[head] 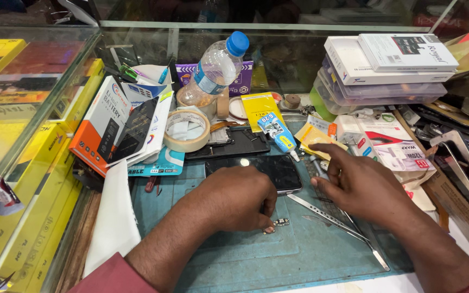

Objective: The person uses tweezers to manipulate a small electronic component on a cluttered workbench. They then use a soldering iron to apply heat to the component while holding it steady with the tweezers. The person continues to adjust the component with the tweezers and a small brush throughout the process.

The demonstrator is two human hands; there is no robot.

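Observation:
My left hand (pixel 234 198) rests curled on a blue work mat (pixel 245 255), its fingertips touching small circuit parts (pixel 277 224) that lie on the mat. A black smartphone (pixel 278 169) lies screen up just beyond that hand. My right hand (pixel 356 184) hovers to the right with fingers spread, the index finger pointing left over a small screwdriver (pixel 315 165). Metal tweezers (pixel 327 216) and a thin metal pry tool (pixel 373 250) lie on the mat under and beside my right hand. Neither hand holds anything that I can see.
A roll of tape (pixel 187 130), a tilted water bottle (pixel 215 68), a glue tube (pixel 280 135) and an open phone body (pixel 234 144) crowd the back of the mat. Battery boxes (pixel 112 122) stack at left, white boxes (pixel 386 59) at right. Glass counter walls surround the area.

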